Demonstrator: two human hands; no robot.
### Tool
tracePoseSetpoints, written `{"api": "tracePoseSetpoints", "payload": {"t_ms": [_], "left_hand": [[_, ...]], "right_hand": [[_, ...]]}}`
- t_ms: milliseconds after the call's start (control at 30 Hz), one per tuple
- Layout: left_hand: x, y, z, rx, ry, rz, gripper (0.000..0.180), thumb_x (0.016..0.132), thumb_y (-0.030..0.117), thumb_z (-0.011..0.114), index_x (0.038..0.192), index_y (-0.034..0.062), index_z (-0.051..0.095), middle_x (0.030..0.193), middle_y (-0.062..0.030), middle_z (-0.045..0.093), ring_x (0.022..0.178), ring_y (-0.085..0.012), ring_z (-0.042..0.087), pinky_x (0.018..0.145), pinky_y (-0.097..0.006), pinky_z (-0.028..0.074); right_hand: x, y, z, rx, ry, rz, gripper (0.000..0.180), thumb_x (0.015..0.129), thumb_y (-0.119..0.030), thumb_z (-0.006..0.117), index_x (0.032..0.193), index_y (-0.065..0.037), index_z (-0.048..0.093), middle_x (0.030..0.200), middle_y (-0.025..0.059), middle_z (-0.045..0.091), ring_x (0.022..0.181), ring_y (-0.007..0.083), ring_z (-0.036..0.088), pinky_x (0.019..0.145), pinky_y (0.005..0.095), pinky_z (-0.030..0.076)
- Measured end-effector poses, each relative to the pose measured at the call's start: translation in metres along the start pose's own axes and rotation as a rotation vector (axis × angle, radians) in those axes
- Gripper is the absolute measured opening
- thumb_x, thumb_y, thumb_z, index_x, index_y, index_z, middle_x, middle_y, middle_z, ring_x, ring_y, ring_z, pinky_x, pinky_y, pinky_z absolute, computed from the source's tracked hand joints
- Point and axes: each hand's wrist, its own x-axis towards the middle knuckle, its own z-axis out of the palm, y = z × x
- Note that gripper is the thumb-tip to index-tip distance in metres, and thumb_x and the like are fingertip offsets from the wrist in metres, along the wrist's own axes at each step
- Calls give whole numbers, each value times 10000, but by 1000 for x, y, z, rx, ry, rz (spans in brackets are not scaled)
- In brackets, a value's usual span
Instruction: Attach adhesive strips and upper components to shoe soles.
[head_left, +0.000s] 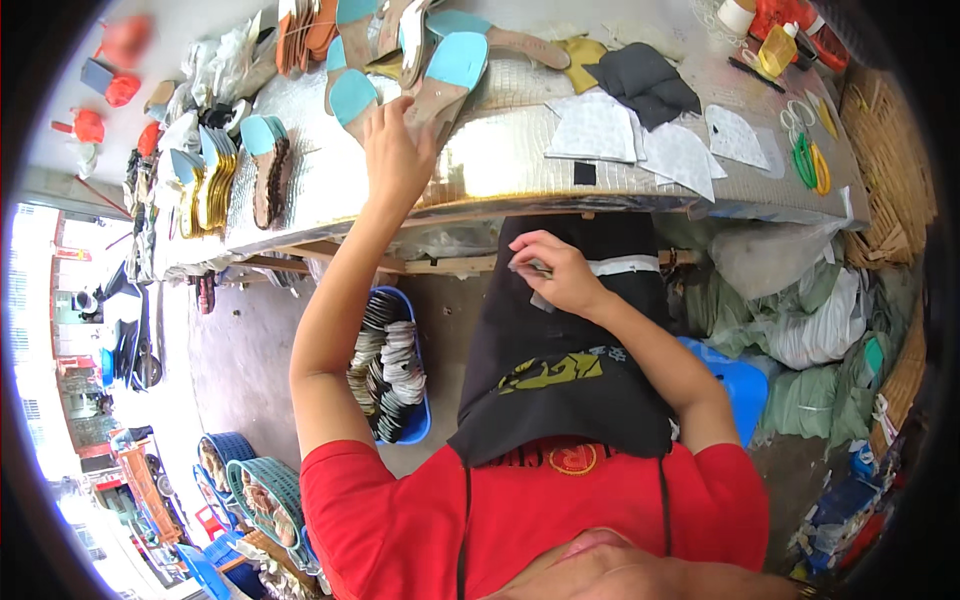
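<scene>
My left hand (393, 160) reaches over the far side of the workbench, fingers stretched out and touching shoe insoles. One insole with a pale blue end (353, 96) lies at its fingertips. Just right of the hand is a larger brown insole with a blue end (457, 62). Close to the bench's near edge, in front of the black apron (560, 330), my right hand (566, 277) is closed. Something small and partly greenish shows between its fingers, too hidden to name.
Stacked insoles (264, 170) stand on the bench's left. White fabric pieces (595, 128), a black cloth (645, 85), scissors (803, 160) and a yellow bottle (777, 50) lie right. Below, a blue basin (418, 425) holds stacked pieces; baskets (268, 495) stand lower left.
</scene>
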Motion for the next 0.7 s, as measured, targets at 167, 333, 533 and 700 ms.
{"api": "tracePoseSetpoints", "payload": {"t_ms": [167, 333, 533, 700], "left_hand": [[49, -10, 34, 136, 49, 0, 396, 840, 220, 659, 1132, -22, 547, 1090, -200, 585, 1031, -366, 523, 904, -429, 414], [94, 52, 50, -382, 33, -125, 268, 901, 268, 609, 871, 2, 632, 739, -150, 638, 700, -359, 602, 659, -421, 474], [119, 73, 133, -753, -426, -768, 497, 918, 446, 567, 999, -42, 617, 745, -157, 638, 649, -230, 656, 525, -323, 494], [147, 45, 170, -1044, -148, -1212, 268, 887, 275, 645, 924, 24, 560, 748, -77, 587, 605, -178, 616, 434, -272, 430]], "right_hand": [[3, -48, -59, 756, 118, 474, 150, 886, -51, 497, 961, 11, 611, 856, 100, 657, 395, 24, 370, 359, 195, 299], [-13, -47, -95, 954, 130, 626, 134, 871, -69, 514, 927, 21, 597, 809, 134, 650, 378, 53, 389, 348, 215, 300], [-17, -43, -92, 895, 156, 582, 153, 888, -78, 512, 898, 37, 613, 787, 120, 648, 389, 61, 404, 370, 204, 314], [-14, -44, -102, 963, 62, 575, 167, 910, -98, 526, 938, 39, 618, 799, 101, 654, 400, 49, 398, 374, 197, 306]]}}
